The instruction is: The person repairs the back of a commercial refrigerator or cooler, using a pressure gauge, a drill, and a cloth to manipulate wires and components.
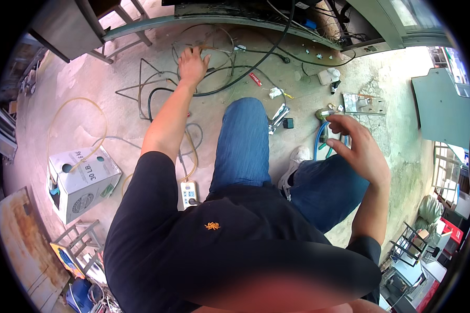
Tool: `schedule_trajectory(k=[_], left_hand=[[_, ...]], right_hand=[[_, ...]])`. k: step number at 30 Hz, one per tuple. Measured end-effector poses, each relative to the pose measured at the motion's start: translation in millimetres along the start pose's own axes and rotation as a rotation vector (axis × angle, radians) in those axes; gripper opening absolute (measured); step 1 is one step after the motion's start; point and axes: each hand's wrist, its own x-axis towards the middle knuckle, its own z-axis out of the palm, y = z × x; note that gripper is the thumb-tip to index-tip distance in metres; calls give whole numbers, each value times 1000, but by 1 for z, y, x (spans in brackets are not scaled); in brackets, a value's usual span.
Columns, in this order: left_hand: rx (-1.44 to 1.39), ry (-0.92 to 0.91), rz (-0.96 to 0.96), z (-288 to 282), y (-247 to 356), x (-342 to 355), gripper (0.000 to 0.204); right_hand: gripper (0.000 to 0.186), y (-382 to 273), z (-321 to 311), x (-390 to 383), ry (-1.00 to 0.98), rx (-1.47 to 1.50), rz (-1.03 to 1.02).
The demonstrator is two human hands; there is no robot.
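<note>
My left hand reaches forward over the loose cables on the floor, its fingers stretched and its thumb apart. A thin brownish rod or wire lies right beside its fingertips; I see no grip on it. A thick black cable runs to the right of this hand, and a bent metal frame lies to its left. Above my bent right knee, my right hand hangs with curved fingers, thumb apart and nothing visible in it. Close by are blue tubing and a dark green tool, partly covered by the hand.
Several shiny metal tools and a small black block lie beside my left knee. A power strip sits near my body. To the left stands a white carton with yellow tubing. A metal frame edge crosses the front.
</note>
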Motion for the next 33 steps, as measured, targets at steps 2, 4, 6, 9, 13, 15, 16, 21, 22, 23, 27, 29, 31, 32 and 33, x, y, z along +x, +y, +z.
schedule_trajectory(k=[2,4,6,9,13,15,16,21,22,23,27,29,31,32,33], left_hand=[[22,-38,-144,13,-1,7,48],[-5,-74,-321,21,0,17,48],[0,-225,-360,23,5,14,49],[32,-265,-337,25,6,11,48],[107,-300,-335,17,4,14,48],[121,-295,-349,15,3,15,47],[121,-295,-353,15,4,14,46],[124,-302,-364,11,14,16,45],[112,-303,-368,10,17,18,45],[129,-295,-374,9,12,18,45],[112,-300,-352,18,16,17,46],[111,-327,-372,12,12,15,46],[92,-271,-370,15,10,11,46],[84,-240,-363,16,10,12,46],[83,-245,-366,18,11,14,46]], right_hand=[[44,-1,-4,-4,-34,19,28],[43,6,-5,-3,-58,53,64],[43,20,-1,-1,-71,100,109],[40,51,5,22,-80,131,102],[37,70,-10,92,-100,150,17],[40,78,-19,145,-13,70,-65],[43,86,-20,175,62,25,-100],[47,96,-29,349,579,-306,-257],[42,102,-30,384,730,-393,-298],[44,93,-31,413,770,-410,-263],[48,94,-43,484,828,-657,-224],[46,66,-43,499,722,-641,-45],[40,61,-44,502,744,-699,-237],[40,59,-48,503,722,-724,-228],[39,62,-51,518,689,-789,-86]])
